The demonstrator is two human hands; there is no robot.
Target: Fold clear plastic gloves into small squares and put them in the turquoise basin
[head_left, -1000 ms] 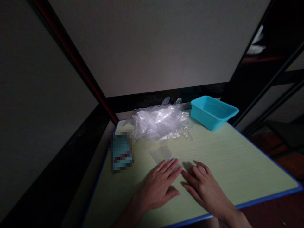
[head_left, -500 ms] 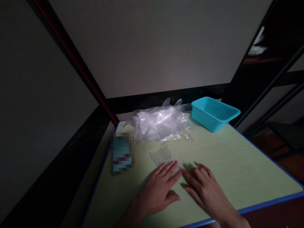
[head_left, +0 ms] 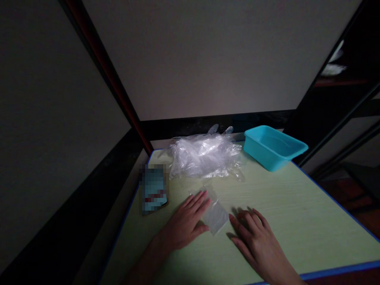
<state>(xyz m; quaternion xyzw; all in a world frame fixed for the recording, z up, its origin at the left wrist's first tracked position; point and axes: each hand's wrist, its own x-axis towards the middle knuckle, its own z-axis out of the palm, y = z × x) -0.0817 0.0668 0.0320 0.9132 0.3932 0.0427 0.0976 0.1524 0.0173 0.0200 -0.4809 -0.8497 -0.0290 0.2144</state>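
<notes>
A small folded piece of clear plastic, perhaps a folded disposable glove, lies flat on the pale table. My left hand rests on its left part, fingers stretched out and holding nothing. To the right, my right hand hovers low or rests at the table, fingers apart, its index fingertip close to the plastic's right edge; whether it touches I cannot tell. Behind both hands spreads a crumpled pile of clear plastic gloves, some finger shapes sticking up at its back.
A turquoise plastic basin stands at the table's back right. On the left side lies a blurred flat object. The table has a blue edge and meets a pale panel behind it.
My left hand has slid left over the folded plastic, uncovering more of it. The right hand has stayed nearly in place; the whole view has shifted slightly.
</notes>
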